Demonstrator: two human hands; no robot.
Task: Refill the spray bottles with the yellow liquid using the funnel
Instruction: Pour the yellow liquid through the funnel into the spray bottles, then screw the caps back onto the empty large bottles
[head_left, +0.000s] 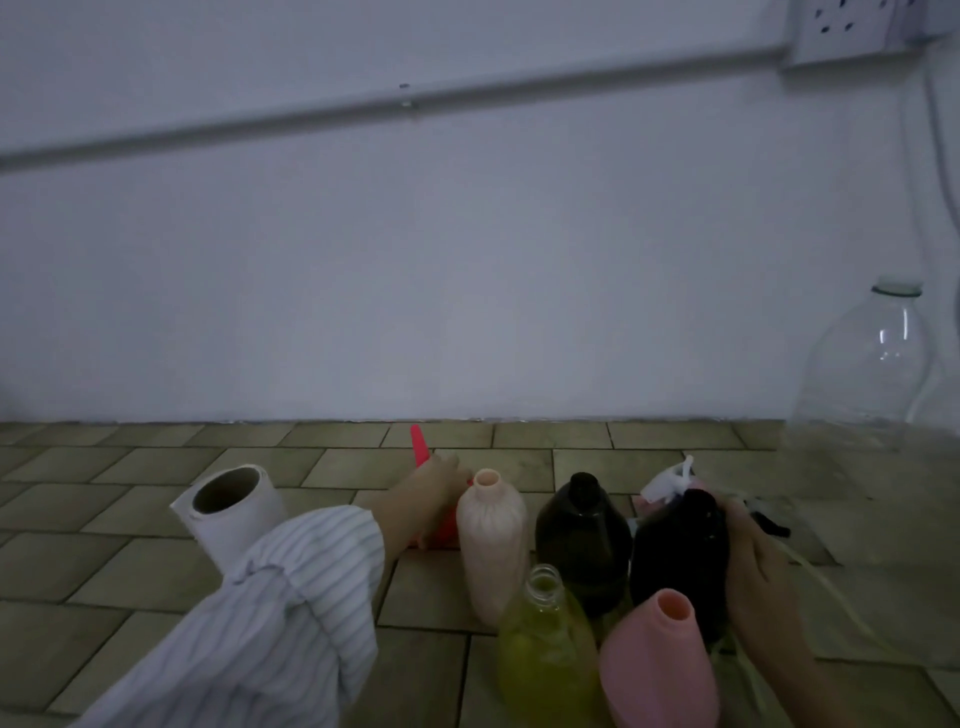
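No text, label, brand or number can be read anywhere in the dim scene. The bottles (491, 540) are seen unlabelled. No marking can be made out on the wall socket (844, 26).

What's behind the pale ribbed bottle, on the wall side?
The red funnel lies behind the pale ribbed bottle, its spout pointing toward the wall. The left hand reaches it, seemingly gripping near the spout. The bottle and wrist cover most of the funnel's cone.

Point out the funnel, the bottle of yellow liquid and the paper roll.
funnel (418, 445): head view, red spout.
bottle of yellow liquid (545, 660): head view, yellow body.
paper roll (249, 525): head view, white side.
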